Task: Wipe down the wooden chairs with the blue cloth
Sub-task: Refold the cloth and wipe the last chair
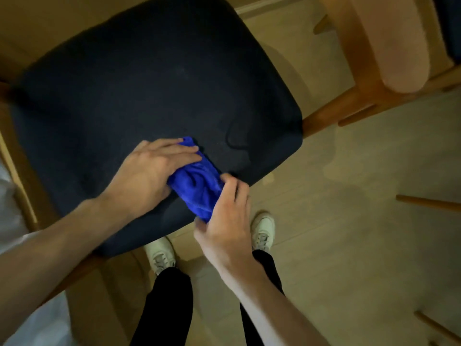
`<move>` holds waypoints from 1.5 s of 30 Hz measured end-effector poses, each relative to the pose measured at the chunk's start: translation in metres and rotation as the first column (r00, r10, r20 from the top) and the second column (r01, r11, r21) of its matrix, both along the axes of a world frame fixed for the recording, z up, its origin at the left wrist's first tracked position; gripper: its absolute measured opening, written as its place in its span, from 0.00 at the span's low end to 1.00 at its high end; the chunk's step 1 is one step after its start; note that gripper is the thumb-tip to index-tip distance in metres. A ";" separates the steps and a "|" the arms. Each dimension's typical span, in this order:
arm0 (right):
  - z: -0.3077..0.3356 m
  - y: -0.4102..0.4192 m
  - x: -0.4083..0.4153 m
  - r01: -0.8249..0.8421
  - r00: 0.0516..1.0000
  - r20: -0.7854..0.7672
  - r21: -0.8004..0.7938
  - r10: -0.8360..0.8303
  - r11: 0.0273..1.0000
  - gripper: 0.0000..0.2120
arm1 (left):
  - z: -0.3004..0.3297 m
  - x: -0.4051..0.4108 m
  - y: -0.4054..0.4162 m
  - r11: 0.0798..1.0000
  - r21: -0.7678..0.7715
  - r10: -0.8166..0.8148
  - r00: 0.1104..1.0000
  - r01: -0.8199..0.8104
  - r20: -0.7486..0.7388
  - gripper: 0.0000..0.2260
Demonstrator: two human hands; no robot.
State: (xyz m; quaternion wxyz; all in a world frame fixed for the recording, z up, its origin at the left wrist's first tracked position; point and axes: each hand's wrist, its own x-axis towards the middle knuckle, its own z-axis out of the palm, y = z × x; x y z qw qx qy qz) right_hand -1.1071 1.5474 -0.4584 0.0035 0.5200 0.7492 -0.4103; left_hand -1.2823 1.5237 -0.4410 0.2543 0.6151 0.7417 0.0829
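A blue cloth [197, 183] lies bunched on the dark cushioned seat [139, 96] of a wooden chair, near the seat's front edge. My left hand [152, 171] lies on the cloth's far left part with its fingers stretched out over it, pressing it onto the seat. My right hand [224, 218] pinches the cloth's near right end between thumb and curled fingers. The chair's wooden frame [321, 121] shows only at the seat's corners.
A second wooden chair [374, 58] with a pale padded back stands at the upper right, close to the seat's corner. Two more wooden legs [429, 203] poke in from the right edge. My white shoes [263, 231] stand on the light floor just under the seat's front.
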 end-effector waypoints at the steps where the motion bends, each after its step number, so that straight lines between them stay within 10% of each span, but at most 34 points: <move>1: 0.002 0.013 0.000 -0.016 1.000 -0.010 0.005 0.016 1.000 0.44 | 0.002 0.008 0.012 0.999 0.048 0.020 1.000 -0.020 0.003 0.27; 8: 0.001 0.150 0.063 0.130 0.990 0.012 0.324 -0.141 0.937 0.38 | -0.012 0.073 0.166 0.945 0.320 -0.108 0.986 0.064 0.124 0.20; 13: -0.025 0.120 0.060 0.270 0.961 -0.018 0.257 -0.275 0.928 0.22 | -0.038 0.074 0.149 0.968 0.245 -0.002 0.980 -0.048 0.199 0.20; 25: -0.017 0.031 0.059 -0.073 0.997 0.009 -0.076 0.074 0.994 0.38 | -0.016 0.059 0.014 0.989 0.122 0.087 0.996 -0.088 0.020 0.25; 34: -0.028 0.158 0.083 0.131 0.985 0.086 0.203 -0.151 0.970 0.19 | -0.031 0.104 0.169 0.970 0.238 0.050 0.999 -0.053 0.018 0.19; 45: -0.011 -0.001 0.040 0.078 0.994 -0.071 -0.115 -0.086 0.990 0.29 | -0.014 0.059 0.017 0.991 0.112 0.069 0.998 -0.068 -0.004 0.25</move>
